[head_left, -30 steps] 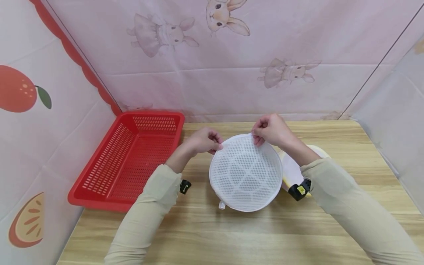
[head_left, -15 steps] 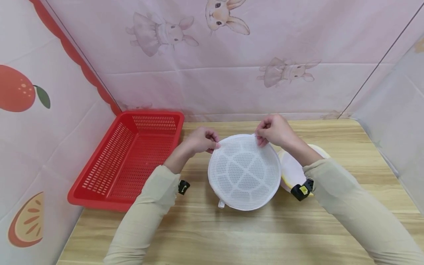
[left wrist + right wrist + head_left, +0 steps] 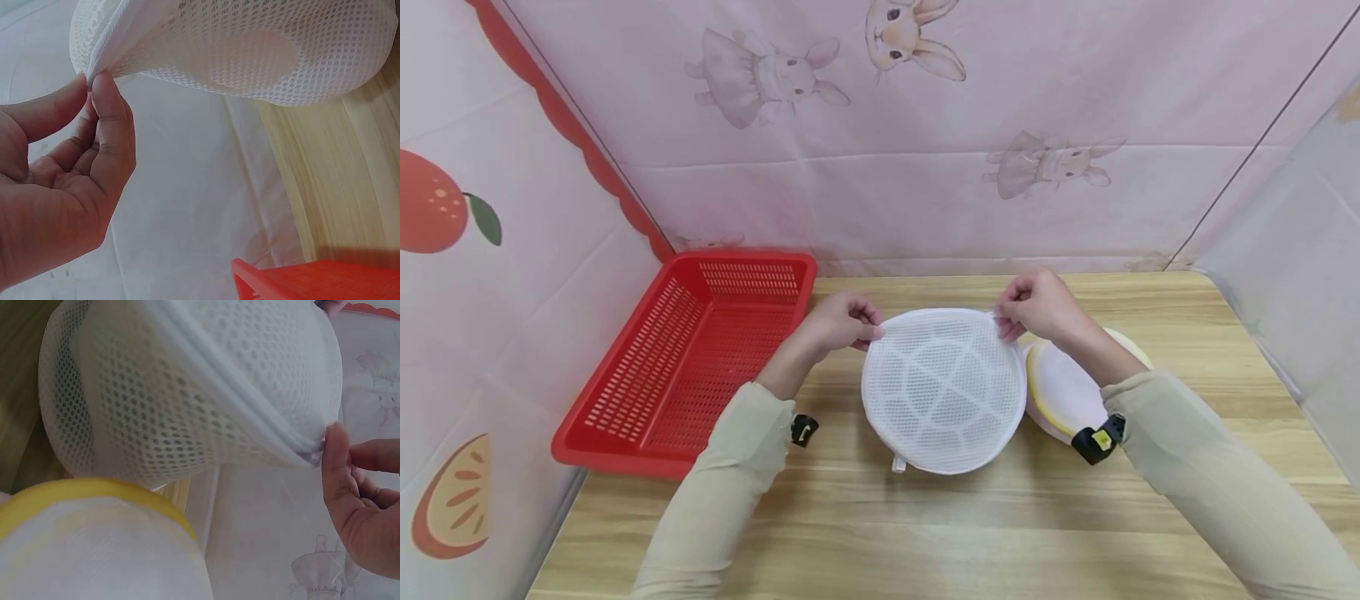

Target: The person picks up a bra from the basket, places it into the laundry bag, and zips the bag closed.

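Note:
A round white mesh laundry bag [image 3: 943, 392] is held up over the wooden table, its ribbed top facing the head camera and a small white tab at its lower edge. My left hand [image 3: 842, 323] pinches the bag's upper left rim between thumb and forefinger, as the left wrist view shows close up. At the upper right rim, my right hand [image 3: 1037, 310] pinches the edge where a zipper [image 3: 250, 412] runs. Whether it grips the zipper pull itself is hidden by the fingertips. Mesh sides [image 3: 250, 56] of the bag bulge below the rim.
A red perforated plastic basket [image 3: 730, 342] stands at the left of the table [image 3: 955, 533]. Beneath my right forearm lies a pale bag with yellow trim [image 3: 1063, 392], partly covered. A fabric wall with rabbit prints [image 3: 925, 208] rises behind the table.
My right hand has shifted right and slightly down, and my left hand has moved left. The mesh bag has slid a little to the left between them.

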### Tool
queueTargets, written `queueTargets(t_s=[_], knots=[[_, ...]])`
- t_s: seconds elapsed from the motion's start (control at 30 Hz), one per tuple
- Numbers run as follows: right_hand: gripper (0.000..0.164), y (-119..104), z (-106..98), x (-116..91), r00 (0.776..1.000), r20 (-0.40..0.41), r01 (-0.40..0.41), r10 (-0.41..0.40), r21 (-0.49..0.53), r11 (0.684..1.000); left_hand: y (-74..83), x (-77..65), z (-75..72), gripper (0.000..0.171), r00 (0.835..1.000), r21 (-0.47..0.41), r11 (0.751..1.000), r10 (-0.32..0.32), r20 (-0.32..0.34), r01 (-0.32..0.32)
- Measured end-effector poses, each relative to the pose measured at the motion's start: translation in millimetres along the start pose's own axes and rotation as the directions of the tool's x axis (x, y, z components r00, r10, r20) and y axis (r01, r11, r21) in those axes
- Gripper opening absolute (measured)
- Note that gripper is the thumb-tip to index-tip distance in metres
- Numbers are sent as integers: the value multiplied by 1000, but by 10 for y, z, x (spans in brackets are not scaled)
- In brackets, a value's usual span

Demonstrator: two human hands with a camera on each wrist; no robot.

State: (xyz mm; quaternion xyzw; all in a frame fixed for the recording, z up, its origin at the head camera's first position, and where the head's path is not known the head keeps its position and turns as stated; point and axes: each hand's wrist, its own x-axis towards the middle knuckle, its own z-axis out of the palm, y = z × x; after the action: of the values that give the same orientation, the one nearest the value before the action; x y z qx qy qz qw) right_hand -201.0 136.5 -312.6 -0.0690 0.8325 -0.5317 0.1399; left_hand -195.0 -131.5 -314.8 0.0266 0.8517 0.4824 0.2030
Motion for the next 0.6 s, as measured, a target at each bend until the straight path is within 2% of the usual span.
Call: queueTargets(t_s=[0.27, 0.6], knots=[[9, 47, -13, -14, 1000, 9, -2, 2, 39, 999, -41, -14, -32, 10, 1000, 5, 1000, -3, 8, 3], [9, 16, 20, -11, 1000, -5, -2, 2, 34, 999, -17, -28, -29, 14, 1000, 32, 999, -5, 24, 4]])
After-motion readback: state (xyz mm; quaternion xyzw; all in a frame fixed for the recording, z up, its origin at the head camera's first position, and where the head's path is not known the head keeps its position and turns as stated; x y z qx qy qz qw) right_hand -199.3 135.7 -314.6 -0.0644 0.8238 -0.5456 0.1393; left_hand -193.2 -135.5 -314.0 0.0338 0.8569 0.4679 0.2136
